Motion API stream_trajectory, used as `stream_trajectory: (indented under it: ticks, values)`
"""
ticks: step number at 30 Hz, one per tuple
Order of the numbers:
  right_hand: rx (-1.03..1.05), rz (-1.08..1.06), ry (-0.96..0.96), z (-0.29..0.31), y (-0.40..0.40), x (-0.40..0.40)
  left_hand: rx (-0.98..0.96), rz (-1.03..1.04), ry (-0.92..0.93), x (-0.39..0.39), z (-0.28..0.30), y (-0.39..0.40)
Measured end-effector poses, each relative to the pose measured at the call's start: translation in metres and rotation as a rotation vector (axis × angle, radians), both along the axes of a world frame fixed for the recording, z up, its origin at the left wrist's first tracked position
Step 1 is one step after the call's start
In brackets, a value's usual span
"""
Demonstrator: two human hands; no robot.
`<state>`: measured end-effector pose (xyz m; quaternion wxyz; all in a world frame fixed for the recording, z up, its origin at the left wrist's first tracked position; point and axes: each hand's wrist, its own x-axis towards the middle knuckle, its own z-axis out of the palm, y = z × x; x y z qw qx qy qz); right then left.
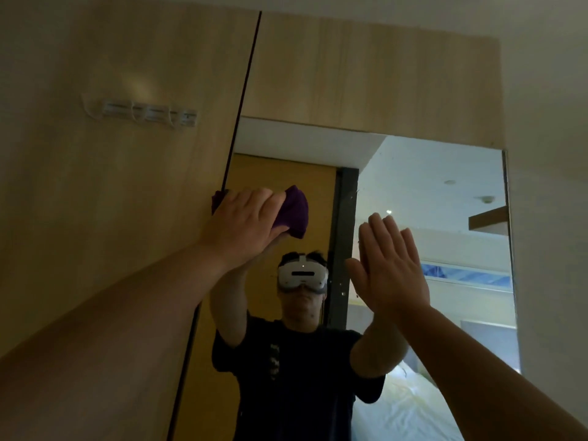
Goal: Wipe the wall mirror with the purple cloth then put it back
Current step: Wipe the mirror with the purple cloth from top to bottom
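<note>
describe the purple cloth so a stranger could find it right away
Start at the wall mirror set in the wooden panelling. At its left edge, the left hand presses the purple cloth against the glass. It is the only deep violet, bunched fabric here.

- Purple cloth (292, 211): soft, matt fabric;
- Wall mirror (429, 218): glossy glass, spotted near centre;
- Surrounding panels (111, 186): pale wood-grain, smooth, slight sheen.

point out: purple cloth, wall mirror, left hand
purple cloth (294, 211), head view, on the bunched fabric showing right of the fingers.
wall mirror (429, 192), head view, on bare glass in its upper right.
left hand (245, 224), head view, on the back of the hand.
</note>
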<state>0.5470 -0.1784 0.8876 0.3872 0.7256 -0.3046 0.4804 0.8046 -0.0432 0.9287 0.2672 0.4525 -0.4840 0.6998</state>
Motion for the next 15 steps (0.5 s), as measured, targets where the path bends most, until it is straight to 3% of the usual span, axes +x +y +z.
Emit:
stream_trajectory:
  ticks: [8,12,15]
  values:
    - [-0.070,0.038,-0.029,-0.002,-0.011,0.000,-0.007,-0.002,0.022,-0.016,0.105,-0.002]
    - [-0.084,0.048,-0.033,-0.002,-0.015,0.000,0.152,0.028,0.122,-0.021,0.146,-0.008]
    - [-0.090,0.054,-0.030,-0.002,-0.017,-0.001,0.261,0.045,0.174,-0.016,0.140,-0.019]
